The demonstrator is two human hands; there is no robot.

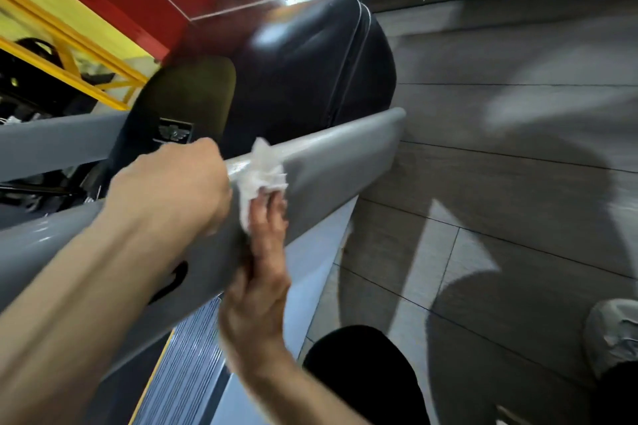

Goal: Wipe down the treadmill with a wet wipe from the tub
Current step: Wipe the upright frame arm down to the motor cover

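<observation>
The treadmill's grey handrail [345, 155] runs diagonally from lower left to its free end at the upper right. A crumpled white wet wipe [263, 169] is pressed on the rail's top and side. My right hand [264, 272] reaches up from below, with its fingers holding the wipe against the rail. My left hand [172, 186] is closed over the top of the rail just left of the wipe, touching it. The tub is not in view. The picture is blurred by motion.
The treadmill's black motor cover [310, 72] lies beyond the rail, and a ribbed side strip [186, 373] runs below it. Wood-look floor [518, 148] is on the right. My black-trousered knee [362, 376] and grey shoe [614, 338] are at the bottom right. A yellow frame [69, 55] stands at the left.
</observation>
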